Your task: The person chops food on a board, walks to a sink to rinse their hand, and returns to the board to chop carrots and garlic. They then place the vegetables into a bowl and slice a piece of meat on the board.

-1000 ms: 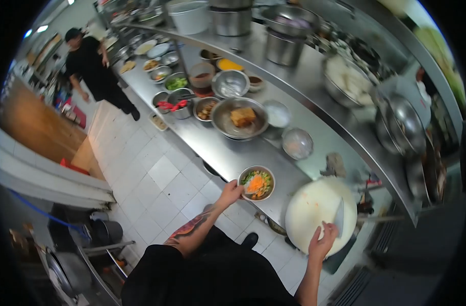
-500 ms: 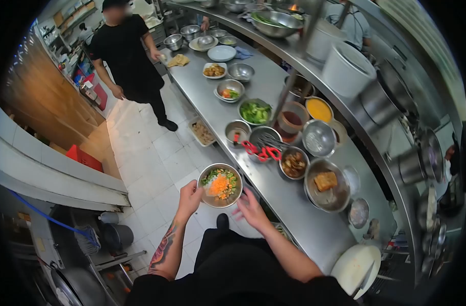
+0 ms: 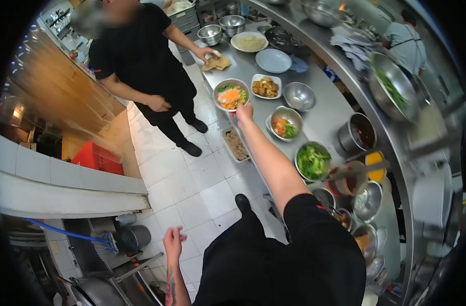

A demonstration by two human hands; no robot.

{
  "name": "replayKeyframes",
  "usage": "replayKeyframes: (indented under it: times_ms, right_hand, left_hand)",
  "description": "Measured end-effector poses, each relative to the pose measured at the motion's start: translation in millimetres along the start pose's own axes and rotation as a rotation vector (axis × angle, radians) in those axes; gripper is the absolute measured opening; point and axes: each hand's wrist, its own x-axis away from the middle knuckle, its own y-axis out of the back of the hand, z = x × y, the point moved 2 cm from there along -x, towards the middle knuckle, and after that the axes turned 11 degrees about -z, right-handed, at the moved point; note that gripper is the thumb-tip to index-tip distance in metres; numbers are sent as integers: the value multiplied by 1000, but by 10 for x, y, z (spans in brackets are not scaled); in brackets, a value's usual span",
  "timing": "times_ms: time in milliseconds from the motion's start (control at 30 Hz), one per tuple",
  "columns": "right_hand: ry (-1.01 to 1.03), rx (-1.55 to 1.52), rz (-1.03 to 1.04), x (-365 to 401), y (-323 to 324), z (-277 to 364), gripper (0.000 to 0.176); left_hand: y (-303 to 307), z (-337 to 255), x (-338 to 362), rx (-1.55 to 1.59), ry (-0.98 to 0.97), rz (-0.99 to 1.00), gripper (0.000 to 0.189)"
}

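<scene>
A steel bowl of chopped vegetables [image 3: 232, 96], orange bits heaped over green, is held at its near rim by my right hand [image 3: 244, 113]. My right arm reaches far forward, and the bowl overlaps the left edge of the steel counter [image 3: 228, 71]. Beside the bowl stands a white square dish of browned chunks [image 3: 266, 87]. Close to my right forearm is a bowl of red and green vegetables [image 3: 285, 124]. Low over the tiled floor, my left hand [image 3: 174, 241] hangs with nothing in it, its fingers loosely bent and apart.
A person in black [image 3: 141, 66] stands at the far left corner, one hand by a yellow cloth [image 3: 217, 62]. A pale blue plate [image 3: 274, 60] and a bowl of greens [image 3: 313, 160] sit on the counter. Below its edge is a food tub [image 3: 236, 145]. A mop [image 3: 105, 240] stands left.
My right hand has carried the vegetable bowl forward to the counter's far left part. My left hand has let go of it and dropped back. The view has moved nearer the person in black.
</scene>
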Motion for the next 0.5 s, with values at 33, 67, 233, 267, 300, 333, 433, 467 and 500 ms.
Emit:
replayKeyframes:
  times_ms: [33, 67, 233, 267, 300, 333, 433, 467, 500]
  right_hand:
    - [-21, -4, 4, -217, -206, -49, 34]
    - [-53, -51, -107, -393, -351, -89, 36]
    - [-80, -342, -255, -760, -987, -335, 32]
    - [-76, -309, -69, -645, -1060, -509, 30]
    - [-64, -277, 112, -266, -1029, -559, 29]
    - [-83, -199, 207, 439, -934, -369, 27]
    - [-242, -2, 537, 1882, -387, -994, 31]
    - [-341, 65, 578, 2372, -115, -1265, 30]
    - [-438, 151, 588, 2858, 154, -1400, 25]
  left_hand:
    - [175, 355, 56, 5, 50, -42, 34]
    - [337, 686, 138, 12, 101, -81, 34]
    - [782, 1038, 724, 50, 339, -248, 34]
    - [840, 1052, 763, 48, 342, -243, 34]
    - [881, 1045, 758, 79, 358, -248, 34]
    - [916, 1030, 742, 112, 371, -250, 33]
    - [1226, 601, 453, 69, 274, -173, 31]
    - [1368, 303, 346, 29, 191, -197, 31]
    - [1547, -22, 263, 12, 120, -183, 29]
